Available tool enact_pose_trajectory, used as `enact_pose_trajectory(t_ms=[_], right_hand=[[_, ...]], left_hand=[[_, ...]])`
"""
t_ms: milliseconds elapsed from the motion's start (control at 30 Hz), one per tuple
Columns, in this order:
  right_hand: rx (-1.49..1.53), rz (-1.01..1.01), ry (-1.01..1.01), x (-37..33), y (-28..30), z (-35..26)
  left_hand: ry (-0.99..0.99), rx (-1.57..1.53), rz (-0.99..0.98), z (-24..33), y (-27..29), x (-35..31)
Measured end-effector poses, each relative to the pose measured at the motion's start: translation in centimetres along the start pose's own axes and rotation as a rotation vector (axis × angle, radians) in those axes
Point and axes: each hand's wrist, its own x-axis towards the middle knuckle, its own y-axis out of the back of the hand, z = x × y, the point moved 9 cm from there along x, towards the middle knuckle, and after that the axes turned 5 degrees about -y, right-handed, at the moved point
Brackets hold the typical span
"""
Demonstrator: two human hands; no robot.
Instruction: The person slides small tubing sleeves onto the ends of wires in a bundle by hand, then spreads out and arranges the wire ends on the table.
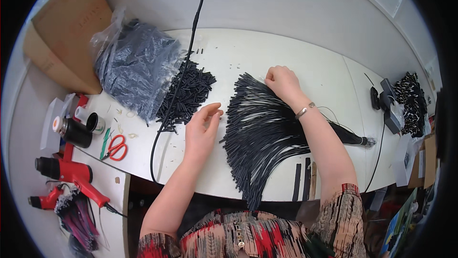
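A thick fan of thin black wires point(267, 129) lies across the table, its many ends spread to the left and its gathered end tied at the right. At the far edge of the fan is my right hand point(285, 86), fingers curled into a pinch; what they hold is hidden. My left hand point(200, 131) hovers between the fan and a heap of short black tubes point(193, 86). Its thumb and fingertips come close together, with a tiny dark bit by them too small to name.
Behind the heap lies a clear plastic bag point(138, 62) of dark pieces, beside a cardboard box point(71, 34). Red-handled scissors point(116, 148), a black bottle point(74, 131) and a red heat gun point(71, 172) are at left. A black cable point(191, 43) hangs across the table. Dark strips point(296, 181) lie near the front edge.
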Motion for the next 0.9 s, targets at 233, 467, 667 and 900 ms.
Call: enact_pose_trajectory(t_ms=[233, 467, 667, 900], right_hand=[[0.272, 0.122, -0.049, -0.8, 1.5, -0.1], [0.410, -0.020, -0.063, -1.7, 0.1, -1.3], [0.270, -0.052, -0.026, -1.0, -0.3, -2.6], [0.480, 0.233, 0.074, -1.2, 2.5, -1.5]], left_hand=[[-0.058, 0.035, -0.040, 0.7, -0.4, 0.0], [0.023, -0.042, -0.041, 0.3, -0.2, 0.3], [0.044, -0.081, -0.055, -0.2, -0.4, 0.6], [0.045, -0.094, -0.074, 1.6, 0.0, 1.4]])
